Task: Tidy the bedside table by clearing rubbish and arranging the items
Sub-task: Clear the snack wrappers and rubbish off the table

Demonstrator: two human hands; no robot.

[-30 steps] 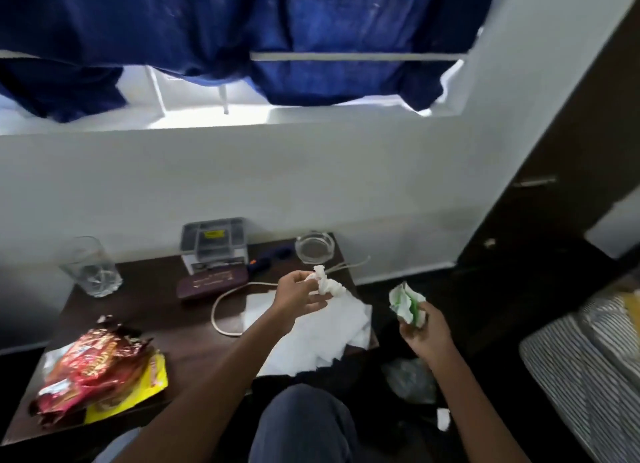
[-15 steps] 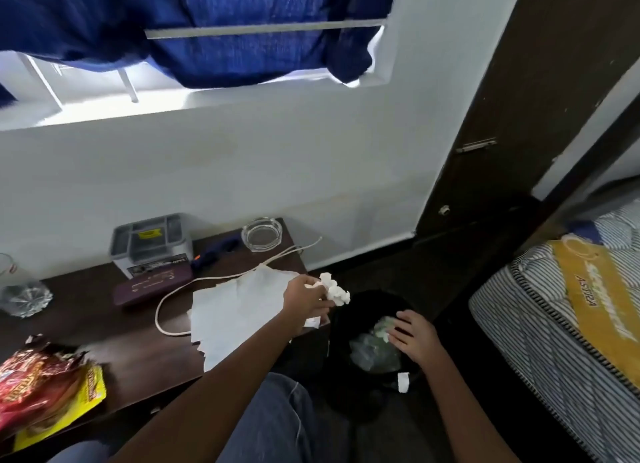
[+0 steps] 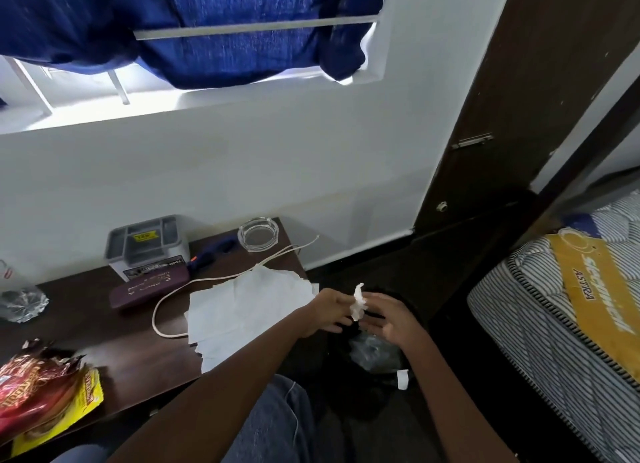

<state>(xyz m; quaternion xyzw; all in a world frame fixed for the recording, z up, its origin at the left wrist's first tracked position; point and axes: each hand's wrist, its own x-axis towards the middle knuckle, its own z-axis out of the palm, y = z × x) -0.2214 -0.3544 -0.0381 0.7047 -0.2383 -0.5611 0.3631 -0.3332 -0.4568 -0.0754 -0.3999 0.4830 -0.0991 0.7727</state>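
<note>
My left hand [image 3: 327, 312] pinches a crumpled white tissue [image 3: 358, 301] just past the right end of the dark bedside table [image 3: 138, 352]. My right hand [image 3: 391, 319] is beside it, fingers spread and touching the tissue's far side, holding nothing of its own. Both hands hover over a black bin [image 3: 367, 369] on the floor, with crumpled plastic inside. On the table lie torn white paper sheets [image 3: 242, 310], a cream cord [image 3: 173, 300], a maroon case [image 3: 150, 286], a grey organiser box [image 3: 147, 246], a glass ashtray [image 3: 258, 234] and red and yellow snack wrappers [image 3: 41, 390].
A drinking glass [image 3: 19, 296] stands at the table's far left. A blue-handled tool [image 3: 211, 253] lies by the organiser. A striped mattress [image 3: 568, 324] fills the right side, a dark door [image 3: 519, 116] stands behind the bin. Blue cloth [image 3: 207, 23] hangs at the window.
My right hand dropped the green-and-white wrapper into the bin and rose to meet the tissue. My left hand carried the tissue right, off the table and over the bin.
</note>
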